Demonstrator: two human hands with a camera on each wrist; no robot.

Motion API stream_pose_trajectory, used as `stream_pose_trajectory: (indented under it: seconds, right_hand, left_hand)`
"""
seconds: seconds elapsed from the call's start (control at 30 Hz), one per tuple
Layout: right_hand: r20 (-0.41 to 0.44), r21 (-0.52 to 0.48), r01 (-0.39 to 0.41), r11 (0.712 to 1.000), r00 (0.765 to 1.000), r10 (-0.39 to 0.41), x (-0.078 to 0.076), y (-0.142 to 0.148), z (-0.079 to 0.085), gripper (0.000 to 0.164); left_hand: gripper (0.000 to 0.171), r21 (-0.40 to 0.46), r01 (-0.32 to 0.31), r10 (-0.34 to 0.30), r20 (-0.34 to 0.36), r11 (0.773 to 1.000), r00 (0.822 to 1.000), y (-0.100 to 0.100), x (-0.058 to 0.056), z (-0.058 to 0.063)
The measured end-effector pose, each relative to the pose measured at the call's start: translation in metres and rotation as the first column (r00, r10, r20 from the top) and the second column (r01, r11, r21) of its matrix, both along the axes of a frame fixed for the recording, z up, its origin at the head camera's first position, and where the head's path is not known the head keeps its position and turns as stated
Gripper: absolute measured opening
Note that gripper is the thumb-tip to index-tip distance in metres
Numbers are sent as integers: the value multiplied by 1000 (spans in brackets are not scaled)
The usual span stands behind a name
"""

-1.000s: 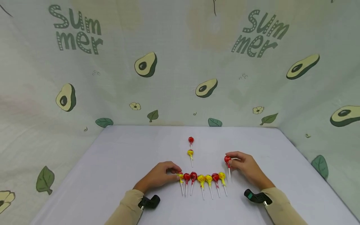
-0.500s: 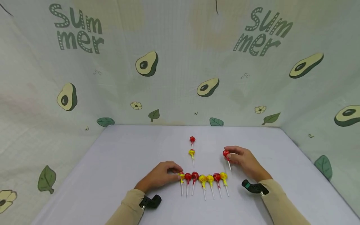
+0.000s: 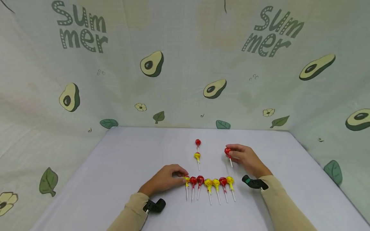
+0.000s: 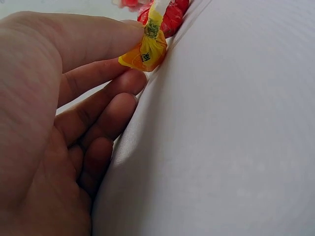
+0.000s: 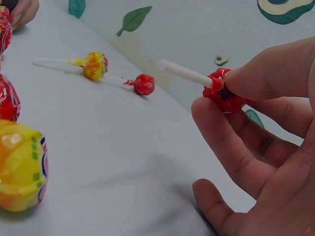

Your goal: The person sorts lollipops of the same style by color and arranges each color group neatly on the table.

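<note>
Pinched by its ball between thumb and fingers of the right hand: a red lollipop, held above the white table, with the stick slanting down and toward the person. Under the left hand, gripped lightly between thumb and finger: a yellow lollipop, at the left end of a row of lollipops on the table. Counting rightward from this one: red, red, yellow, yellow, red, yellow, all with stick toward the person. Just beside the left fingertips, the first red ball of the row. Farther from the person, to the left of the right hand and apart from it, a short column: a far red lollipop and, below its stick, a near yellow lollipop. Whether touching there, not possible to tell. On the wrists, a left black device and a right black device, over beige sleeves. Behind the table, a pale cloth with avocados, leaves and the word "summer". Only in the left wrist view: dark print on the yellow wrapper and lower fingers bent close to the table. Only in the right wrist view: the lowest right finger, apart from the red ball, with soft shadows beneath.
</note>
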State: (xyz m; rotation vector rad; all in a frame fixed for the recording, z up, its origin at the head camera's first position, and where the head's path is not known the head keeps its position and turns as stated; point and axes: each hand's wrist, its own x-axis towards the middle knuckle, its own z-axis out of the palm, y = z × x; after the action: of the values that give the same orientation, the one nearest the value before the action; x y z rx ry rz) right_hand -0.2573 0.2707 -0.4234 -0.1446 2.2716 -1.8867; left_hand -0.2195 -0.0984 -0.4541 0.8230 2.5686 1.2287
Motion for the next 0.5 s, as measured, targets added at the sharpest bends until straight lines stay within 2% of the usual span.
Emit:
stream_pose_trajectory:
  seconds: [0.13,0.5]
  right_hand:
    - [17,-38,18,999,1000,-17,-10,-5,2,49]
    - [53,-57,49,997,998,-46,-29,-9,4,48]
  left_hand:
    - [20,-3,-5,5,0,1000,1000,-1,-2,-1]
    - [19,-9,0,0,5,1000,1000,2,-2,-1]
